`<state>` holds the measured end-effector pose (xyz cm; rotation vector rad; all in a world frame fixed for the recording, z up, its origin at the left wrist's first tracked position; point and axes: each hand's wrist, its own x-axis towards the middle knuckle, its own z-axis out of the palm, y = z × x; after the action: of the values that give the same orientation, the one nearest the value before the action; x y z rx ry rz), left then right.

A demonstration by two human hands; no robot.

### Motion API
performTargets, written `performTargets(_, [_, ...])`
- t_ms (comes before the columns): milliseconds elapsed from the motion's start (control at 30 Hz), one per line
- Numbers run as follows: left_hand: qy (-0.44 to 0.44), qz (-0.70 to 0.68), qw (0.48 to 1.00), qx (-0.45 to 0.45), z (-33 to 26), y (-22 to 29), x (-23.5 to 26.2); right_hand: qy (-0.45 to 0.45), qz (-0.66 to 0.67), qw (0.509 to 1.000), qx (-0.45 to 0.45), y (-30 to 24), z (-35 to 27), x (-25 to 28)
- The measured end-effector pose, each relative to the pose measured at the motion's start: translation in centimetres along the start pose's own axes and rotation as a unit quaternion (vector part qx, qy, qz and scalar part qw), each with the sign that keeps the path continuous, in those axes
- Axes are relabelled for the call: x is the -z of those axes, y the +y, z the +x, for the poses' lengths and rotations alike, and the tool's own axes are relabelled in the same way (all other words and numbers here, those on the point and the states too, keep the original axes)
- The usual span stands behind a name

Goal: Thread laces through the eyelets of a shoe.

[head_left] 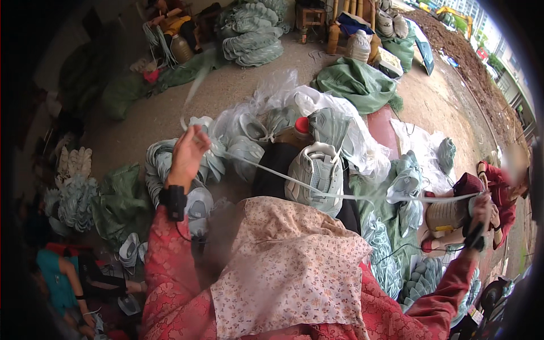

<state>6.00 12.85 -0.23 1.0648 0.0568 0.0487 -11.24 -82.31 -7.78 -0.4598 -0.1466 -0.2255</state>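
A grey-white shoe upper (310, 170) rests at my lap, its lace holes facing up. A long pale shoelace (266, 170) runs across it, stretched out to both sides. My left hand (190, 148) is raised at the left, fingers closed on one side of the lace; a blurred loose tail flies up beyond the fingertips. Far out to the right, my right hand (481, 211) grips the other side, somewhat smeared by motion. A flowered apron (294, 255) covers my lap.
Shoe uppers (198, 207) lie in bundles around me. A red-capped container (302, 126) stands behind the shoe upper. Bundled laces (382, 255) hang at my right. A co-worker in red (504, 198) sits close to my right hand; another in teal (59, 277) sits lower left.
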Motion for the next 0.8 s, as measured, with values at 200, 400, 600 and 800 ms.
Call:
performTargets(200, [-0.025,0.27,0.947,0.172,-2.7,-0.3,4.6,0.328,-0.232,0.912,-0.08,9.3,-5.9,9.4])
performTargets(400, [-0.18,0.568,0.8,0.073,-3.6,-5.6,1.7,0.277,-0.348,0.881,-0.161,24.3,-3.1,-3.5])
performTargets(600, [-0.304,0.518,0.788,-0.137,-3.9,-8.7,-10.7,0.09,-0.541,0.809,-0.211,34.8,-1.5,-16.9])
performTargets(800, [-0.308,0.648,0.665,-0.206,-4.3,-11.1,-14.3,-0.002,-0.579,0.761,-0.293,40.4,-2.1,-20.9])
